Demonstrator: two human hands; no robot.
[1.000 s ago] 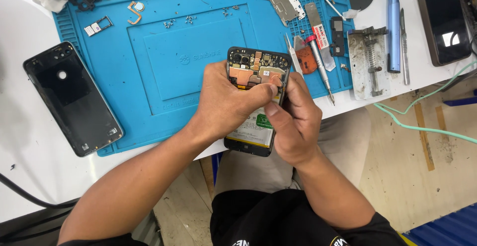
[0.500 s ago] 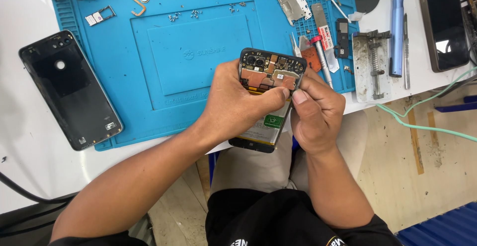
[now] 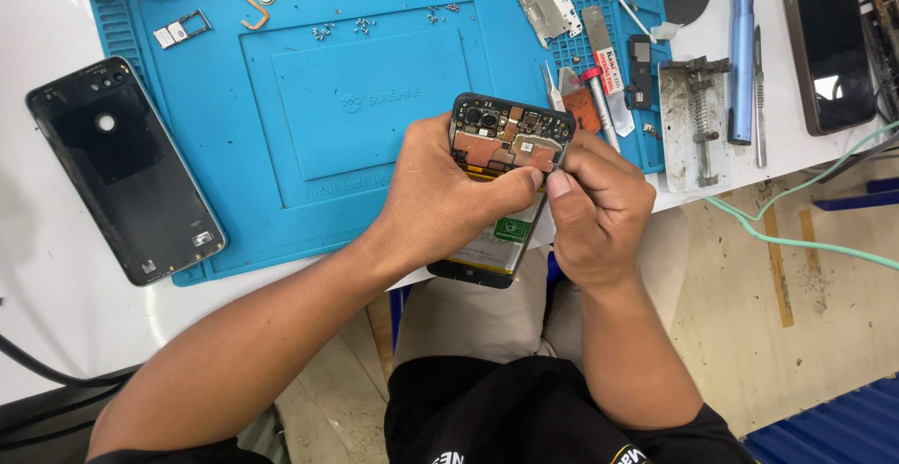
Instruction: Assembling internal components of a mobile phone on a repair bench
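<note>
Still gripped, phone [image 3: 506,160] shifted left, hands [image 3: 449,197] unchanged

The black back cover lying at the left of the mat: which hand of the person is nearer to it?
Left. The left hand grips the opened phone on the side facing the black back cover, though well apart from it. The right hand is beyond the phone, farther away.
</note>
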